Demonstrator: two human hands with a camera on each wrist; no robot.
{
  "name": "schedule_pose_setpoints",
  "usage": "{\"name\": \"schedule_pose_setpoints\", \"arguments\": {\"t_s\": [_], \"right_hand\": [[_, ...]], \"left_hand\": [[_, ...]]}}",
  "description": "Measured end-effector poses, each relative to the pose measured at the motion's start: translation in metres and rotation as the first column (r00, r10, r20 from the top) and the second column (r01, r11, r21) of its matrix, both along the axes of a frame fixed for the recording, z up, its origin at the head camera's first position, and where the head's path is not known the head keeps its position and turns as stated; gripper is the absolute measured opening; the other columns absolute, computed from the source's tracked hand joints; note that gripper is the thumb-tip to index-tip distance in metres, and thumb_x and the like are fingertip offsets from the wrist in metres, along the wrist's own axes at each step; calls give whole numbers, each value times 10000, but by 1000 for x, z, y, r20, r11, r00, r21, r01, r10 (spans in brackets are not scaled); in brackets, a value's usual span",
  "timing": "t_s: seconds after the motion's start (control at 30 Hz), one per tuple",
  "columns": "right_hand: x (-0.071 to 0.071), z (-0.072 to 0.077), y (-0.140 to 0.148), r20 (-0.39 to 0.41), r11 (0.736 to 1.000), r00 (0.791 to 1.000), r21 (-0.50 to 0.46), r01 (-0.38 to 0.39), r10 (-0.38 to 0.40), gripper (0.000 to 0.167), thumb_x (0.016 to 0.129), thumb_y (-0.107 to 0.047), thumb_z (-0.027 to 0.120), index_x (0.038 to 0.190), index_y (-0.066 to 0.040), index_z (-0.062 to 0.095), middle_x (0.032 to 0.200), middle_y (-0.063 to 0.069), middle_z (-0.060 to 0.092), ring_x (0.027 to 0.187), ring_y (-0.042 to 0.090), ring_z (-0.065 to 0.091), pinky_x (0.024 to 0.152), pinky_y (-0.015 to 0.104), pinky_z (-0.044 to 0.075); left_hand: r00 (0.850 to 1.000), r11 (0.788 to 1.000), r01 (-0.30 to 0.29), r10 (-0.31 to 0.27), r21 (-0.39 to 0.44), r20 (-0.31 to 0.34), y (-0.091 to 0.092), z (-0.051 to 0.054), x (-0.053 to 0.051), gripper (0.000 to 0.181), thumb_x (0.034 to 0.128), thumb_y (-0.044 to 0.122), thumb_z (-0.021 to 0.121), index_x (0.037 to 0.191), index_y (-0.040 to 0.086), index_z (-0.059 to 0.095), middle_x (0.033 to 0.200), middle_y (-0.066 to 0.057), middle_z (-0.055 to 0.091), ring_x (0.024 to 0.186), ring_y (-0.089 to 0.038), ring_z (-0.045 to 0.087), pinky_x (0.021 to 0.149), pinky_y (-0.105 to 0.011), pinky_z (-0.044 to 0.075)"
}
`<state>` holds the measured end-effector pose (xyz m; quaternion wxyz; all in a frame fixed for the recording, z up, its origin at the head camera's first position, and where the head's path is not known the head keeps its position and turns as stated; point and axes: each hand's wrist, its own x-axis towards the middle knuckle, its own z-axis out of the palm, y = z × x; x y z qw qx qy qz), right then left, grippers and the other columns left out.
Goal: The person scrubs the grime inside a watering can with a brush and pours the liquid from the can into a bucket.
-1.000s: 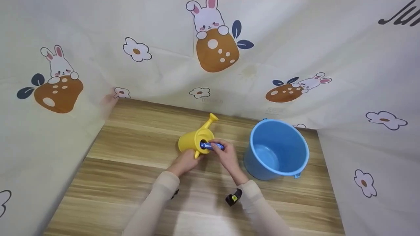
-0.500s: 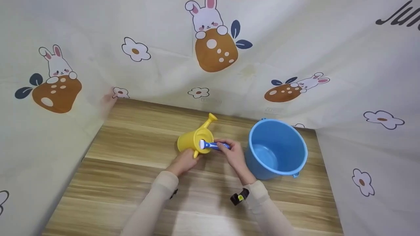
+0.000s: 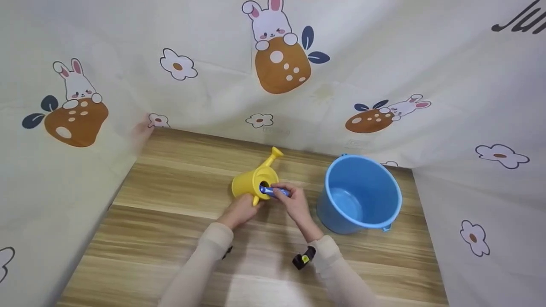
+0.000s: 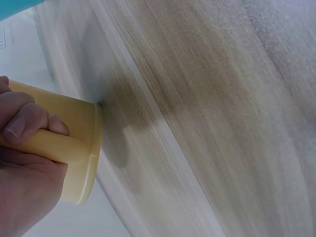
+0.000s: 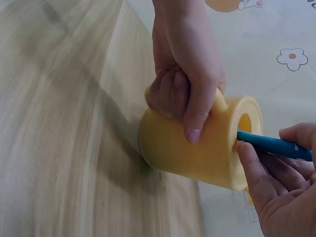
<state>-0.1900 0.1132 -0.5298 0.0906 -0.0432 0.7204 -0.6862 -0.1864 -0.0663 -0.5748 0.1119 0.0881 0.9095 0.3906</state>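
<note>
My left hand [image 3: 242, 209] grips the handle of a yellow watering can [image 3: 244, 184]. The can is tilted, with its mouth toward my right hand and its spout pointing away. In the left wrist view, fingers curl round the can's handle [image 4: 54, 146]. My right hand [image 3: 296, 204] pinches the blue handle of a small brush [image 3: 268, 190]. The brush's head end is inside the can's opening and hidden. From the right wrist view, the brush [image 5: 271, 144] enters the mouth with my fingertips close to the rim.
A large blue bucket [image 3: 341, 217] stands upright to the right of my right hand, with nothing seen inside. The wood-patterned floor [image 3: 162, 243] lies below. Pale fabric walls [image 3: 204, 94] printed with rabbits and flowers surround it on three sides.
Half a second ago my right hand had drawn the brush rightward, showing its white head at the can's mouth; now the brush is back inside. The left hand and can stay put.
</note>
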Motion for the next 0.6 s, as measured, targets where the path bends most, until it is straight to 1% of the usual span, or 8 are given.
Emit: {"name": "schedule_pose_setpoints", "arguments": {"t_s": [0.1, 0.23, 0.33, 0.43, 0.5, 0.53, 0.6], "right_hand": [[0, -2, -1, 20, 1000, 1000, 9, 5, -5, 274, 963, -47, 622, 1151, 152, 639, 1204, 298, 642, 976, 186, 689, 779, 220, 577], [2, 0, 0, 53, 1000, 999, -18, 3, -2, 283, 955, -43, 632, 1166, 146, 635, 1191, 280, 657, 968, 170, 702, 814, 255, 582], [5, 4, 0, 75, 998, 997, -63, -16, 20, 293, 956, -31, 621, 1187, 149, 619, 1194, 287, 654, 965, 169, 711, 828, 273, 583], [6, 8, 3, 68, 997, 996, -55, -53, 56, 301, 974, -42, 589, 1211, 143, 603, 1216, 296, 640, 1003, 189, 704, 852, 288, 580], [7, 9, 4, 43, 996, 995, 7, -87, 87, 306, 999, -65, 556, 1219, 143, 599, 1229, 301, 629, 1037, 222, 694, 869, 303, 577], [7, 10, 5, 24, 993, 994, 53, -105, 104, 312, 1012, -80, 537, 1221, 143, 599, 1225, 307, 629, 1041, 264, 695, 868, 313, 579], [7, 11, 6, -18, 976, 990, 174, -133, 138, 330, 1040, -115, 492, 1231, 131, 602, 1172, 308, 651, 983, 340, 706, 822, 340, 594]], "left_hand": [[1000, 1000, -3, 3, 4, -1, 0, 0, 0, 230, 971, 233, 603, 788, 94, 608, 677, 20, 480, 642, -160, 476, 636, -339, 432], [1000, 1000, -1, 1, 0, 1, 1, -1, -1, 204, 971, 240, 595, 821, 103, 620, 689, 31, 474, 650, -151, 471, 638, -329, 424], [1000, 1000, 2, -2, 2, 13, 1, -1, -1, 201, 973, 254, 590, 836, 112, 624, 688, 38, 464, 646, -143, 468, 629, -319, 415], [1000, 1000, 3, -4, 6, 18, 1, -1, 0, 204, 978, 261, 590, 850, 109, 635, 689, 38, 477, 642, -142, 476, 625, -317, 418], [1000, 1000, 3, -3, 11, 21, 1, -1, 1, 206, 983, 260, 587, 861, 104, 642, 692, 34, 491, 642, -143, 484, 624, -316, 424], [1000, 1000, 3, -3, 11, 20, 1, -1, 1, 207, 986, 258, 585, 866, 101, 646, 694, 32, 498, 643, -145, 487, 626, -317, 427], [1000, 1000, 4, -4, 8, 30, 1, -1, 1, 220, 991, 263, 579, 863, 97, 648, 692, 28, 504, 638, -148, 491, 621, -318, 429]]}}
